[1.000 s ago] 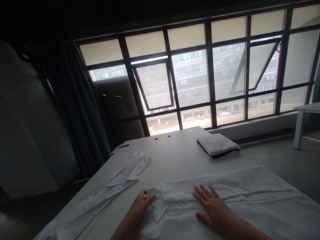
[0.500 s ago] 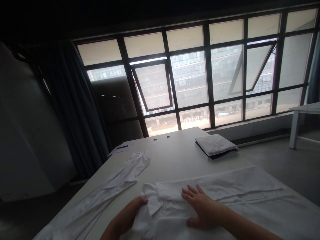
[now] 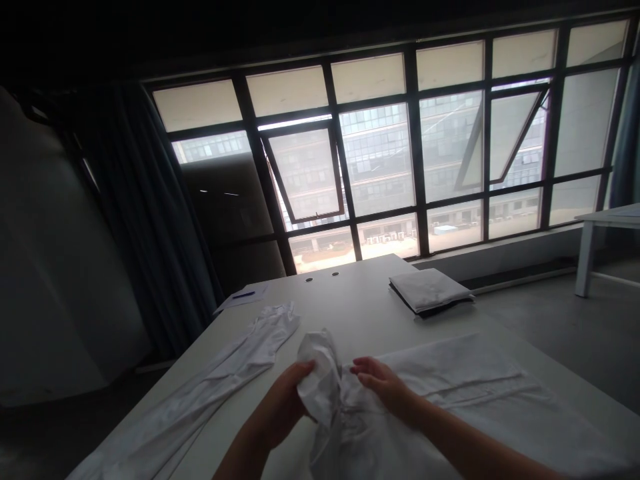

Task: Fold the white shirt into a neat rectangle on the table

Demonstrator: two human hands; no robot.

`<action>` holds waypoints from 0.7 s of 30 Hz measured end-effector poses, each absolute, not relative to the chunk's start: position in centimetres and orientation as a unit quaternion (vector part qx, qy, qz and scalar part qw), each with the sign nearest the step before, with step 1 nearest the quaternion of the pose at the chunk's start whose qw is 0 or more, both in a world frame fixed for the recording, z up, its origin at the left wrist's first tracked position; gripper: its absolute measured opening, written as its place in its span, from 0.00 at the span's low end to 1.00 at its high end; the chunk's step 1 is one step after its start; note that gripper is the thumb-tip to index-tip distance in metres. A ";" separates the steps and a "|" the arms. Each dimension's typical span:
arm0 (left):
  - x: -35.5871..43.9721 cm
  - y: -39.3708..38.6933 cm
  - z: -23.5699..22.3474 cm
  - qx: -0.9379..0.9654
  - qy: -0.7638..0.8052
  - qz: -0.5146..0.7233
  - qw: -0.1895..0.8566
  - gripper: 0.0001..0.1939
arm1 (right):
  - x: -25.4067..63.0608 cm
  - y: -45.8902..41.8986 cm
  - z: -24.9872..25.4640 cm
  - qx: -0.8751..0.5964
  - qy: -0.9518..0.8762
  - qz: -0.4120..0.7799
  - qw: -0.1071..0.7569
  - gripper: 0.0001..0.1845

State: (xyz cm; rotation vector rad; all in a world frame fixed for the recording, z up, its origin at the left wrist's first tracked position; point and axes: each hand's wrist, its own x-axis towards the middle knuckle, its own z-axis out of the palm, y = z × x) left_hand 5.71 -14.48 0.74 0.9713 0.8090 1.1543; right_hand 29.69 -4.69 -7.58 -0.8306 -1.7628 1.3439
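On the counter [image 3: 350, 313], my left hand [image 3: 295, 393] pinches the white shirt [image 3: 425, 393] by its raised collar; my right hand [image 3: 377, 380], fingers together and curved, is just beside the collar.

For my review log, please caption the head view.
Left hand gripping a bunched end of the white shirt, right hand close by, folded stack beyond.

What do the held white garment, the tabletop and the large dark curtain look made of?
Held white garment: soft matte cloth, perhaps cotton blend; it crumples. Tabletop: smooth white, possibly laminate; soft sheen. Large dark curtain: matte fabric; deep folds.
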 end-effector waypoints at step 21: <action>10.4 -14.2 -12.5 0.900 0.310 0.303 -0.038 0.07 | 39.8 -10.5 -6.0 -0.563 -0.791 0.012 0.241 0.14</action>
